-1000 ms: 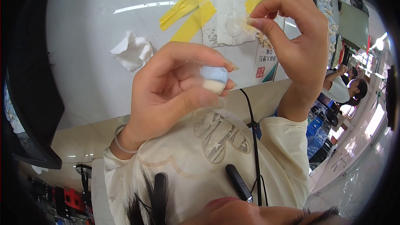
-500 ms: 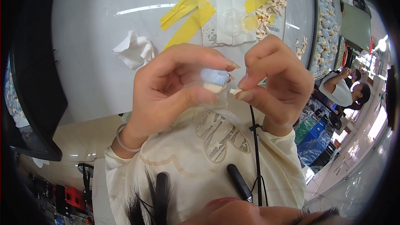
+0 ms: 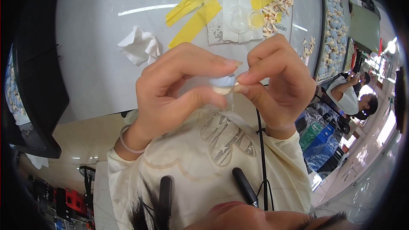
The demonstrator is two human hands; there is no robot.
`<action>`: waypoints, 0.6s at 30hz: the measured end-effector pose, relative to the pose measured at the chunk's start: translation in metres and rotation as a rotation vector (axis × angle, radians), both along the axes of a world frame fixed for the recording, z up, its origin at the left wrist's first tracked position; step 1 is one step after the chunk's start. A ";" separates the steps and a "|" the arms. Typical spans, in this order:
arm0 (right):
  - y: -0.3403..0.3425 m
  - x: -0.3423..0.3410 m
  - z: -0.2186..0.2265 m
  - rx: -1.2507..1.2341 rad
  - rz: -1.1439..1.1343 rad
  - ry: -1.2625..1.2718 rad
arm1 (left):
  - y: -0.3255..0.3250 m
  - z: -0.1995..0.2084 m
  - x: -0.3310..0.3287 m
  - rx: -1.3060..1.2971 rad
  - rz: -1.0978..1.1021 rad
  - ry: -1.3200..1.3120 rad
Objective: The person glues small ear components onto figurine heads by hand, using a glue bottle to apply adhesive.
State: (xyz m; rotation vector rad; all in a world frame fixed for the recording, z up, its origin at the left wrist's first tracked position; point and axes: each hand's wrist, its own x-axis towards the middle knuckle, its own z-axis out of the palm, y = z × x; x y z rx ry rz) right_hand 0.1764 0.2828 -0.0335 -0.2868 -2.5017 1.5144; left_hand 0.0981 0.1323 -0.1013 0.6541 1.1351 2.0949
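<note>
Between thumb and fingers, my left hand (image 3: 177, 86) grips a small rounded blue-and-cream figure (image 3: 221, 84), blue on its upper side and cream below. My right hand (image 3: 279, 81) is closed in a pinch on a tiny cream piece (image 3: 237, 84), whose end meets the right side of the figure. My fingertips cover most of this piece, so its full shape is hidden. Both hands are raised in front of my chest, over the near edge of the table.
Yellow tape strips (image 3: 194, 0), crumpled white tissue (image 3: 138, 47) and a clear round dish (image 3: 237, 19) lie on the table (image 3: 98, 72). Several small cream pieces (image 3: 279, 6) are heaped farther right, beside a tray (image 3: 320, 55) of blue-and-cream figures. Another person (image 3: 347, 96) sits at the right.
My right hand has moved slightly left, bringing the tiny cream piece from a small gap into contact with the figure. My left hand still holds the figure, now turned a little.
</note>
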 end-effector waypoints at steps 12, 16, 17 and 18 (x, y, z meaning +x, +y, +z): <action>0.010 -0.007 -0.005 0.209 0.145 0.217 | 0.002 0.003 0.000 0.049 -0.039 -0.107; 0.010 -0.007 -0.010 0.235 0.130 0.245 | 0.002 0.003 0.000 0.038 -0.042 -0.119; 0.010 -0.008 -0.010 0.245 0.133 0.244 | 0.002 0.003 0.001 0.045 -0.038 -0.143; 0.009 -0.007 -0.010 0.245 0.132 0.243 | 0.001 0.004 0.000 0.045 -0.038 -0.143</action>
